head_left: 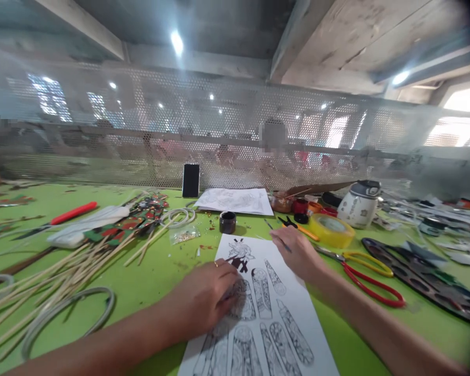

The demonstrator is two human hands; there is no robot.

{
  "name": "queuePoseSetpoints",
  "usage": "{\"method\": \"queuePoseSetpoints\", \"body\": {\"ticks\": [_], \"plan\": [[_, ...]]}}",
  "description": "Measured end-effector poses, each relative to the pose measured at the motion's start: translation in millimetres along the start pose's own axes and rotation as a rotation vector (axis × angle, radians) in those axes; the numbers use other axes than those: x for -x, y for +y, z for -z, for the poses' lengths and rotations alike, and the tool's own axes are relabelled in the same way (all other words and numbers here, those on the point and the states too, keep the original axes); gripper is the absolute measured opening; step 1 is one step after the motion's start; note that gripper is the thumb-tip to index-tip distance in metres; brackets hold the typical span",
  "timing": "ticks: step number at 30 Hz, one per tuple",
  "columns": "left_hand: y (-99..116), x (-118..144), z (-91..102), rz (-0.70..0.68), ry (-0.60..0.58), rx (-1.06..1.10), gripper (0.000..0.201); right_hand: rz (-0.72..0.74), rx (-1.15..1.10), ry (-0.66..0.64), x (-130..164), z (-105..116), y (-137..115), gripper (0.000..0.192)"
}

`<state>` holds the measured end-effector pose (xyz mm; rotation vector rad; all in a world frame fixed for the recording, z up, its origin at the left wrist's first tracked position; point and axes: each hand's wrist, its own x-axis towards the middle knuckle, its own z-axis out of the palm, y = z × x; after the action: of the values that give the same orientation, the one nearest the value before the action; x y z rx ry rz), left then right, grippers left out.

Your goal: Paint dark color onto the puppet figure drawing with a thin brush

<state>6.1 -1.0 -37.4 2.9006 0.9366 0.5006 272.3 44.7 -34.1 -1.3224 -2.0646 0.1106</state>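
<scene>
Paper comes first: a printed sheet (266, 318) of black line drawings lies on the green desk (152, 271) at the lower middle of the frame. The left hand (206, 297) rests palm down on its left half, fingers spread flat, pinning it. The right hand (295, 253), just above the sheet's right edge, is closed around a thin brush (276, 234) whose tip points toward the upper left. Right of that hand lie red-and-yellow scissors (370, 277), and beyond them a dark paint palette (426, 277) at the right edge. Bamboo sticks (58, 277) fan across the lower left. Further back stand a small black jar (227, 222), a roll of yellow tape (331, 230) and a white pot (359, 204). A second sheet (237, 201) and a black phone (190, 180) sit by the mesh screen (219, 130) at the desk's far edge.
</scene>
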Motion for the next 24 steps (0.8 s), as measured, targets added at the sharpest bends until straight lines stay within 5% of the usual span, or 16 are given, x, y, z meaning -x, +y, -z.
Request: {"method": "queuePoseSetpoints", "body": {"ticks": [11, 17, 24], "plan": [[7, -4, -5.2, 0.051, 0.024, -0.12, 0.01, -0.071, -0.255, 0.065, -5, -5, -3, 0.026], [9, -3, -6.0, 0.069, 0.031, -0.13, 0.011, -0.206, -0.583, 0.084, -44, -6, -17, 0.04], [4, -2, -5.1, 0.073, 0.032, -0.111, 0.011, -0.456, -0.724, -0.036, -101, -41, -38, 0.033]]}}
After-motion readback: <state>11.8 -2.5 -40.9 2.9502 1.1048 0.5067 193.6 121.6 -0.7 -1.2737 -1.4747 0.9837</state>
